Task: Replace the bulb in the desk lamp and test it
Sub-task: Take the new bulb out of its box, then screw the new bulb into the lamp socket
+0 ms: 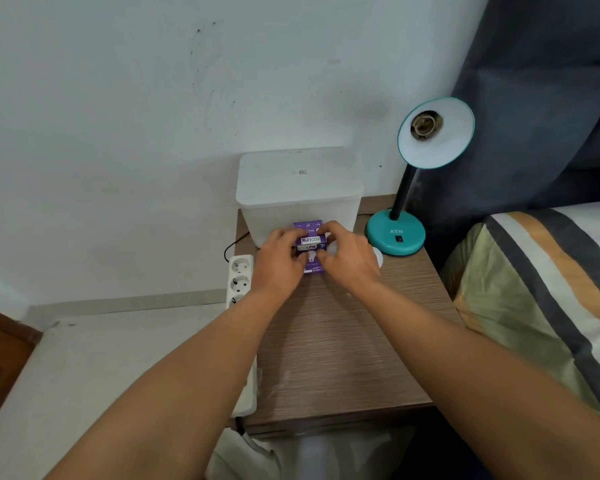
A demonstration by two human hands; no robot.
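Note:
A teal desk lamp [395, 233] stands at the back right of the wooden bedside table [343, 341]. Its shade [440, 140] tilts toward me and the socket [426, 124] inside holds no bulb. My left hand [279, 261] and my right hand [347, 258] both grip a purple bulb box [309, 242] just above the table, in front of a white bin. The box's top flap stands up. A white rounded thing [377, 257], partly hidden behind my right hand, lies by the lamp base; it could be a bulb.
A white lidded plastic bin [298, 192] sits at the table's back against the wall. A white power strip [239, 278] runs along the table's left edge with a black cord. A bed with a striped cover [541, 289] is close on the right.

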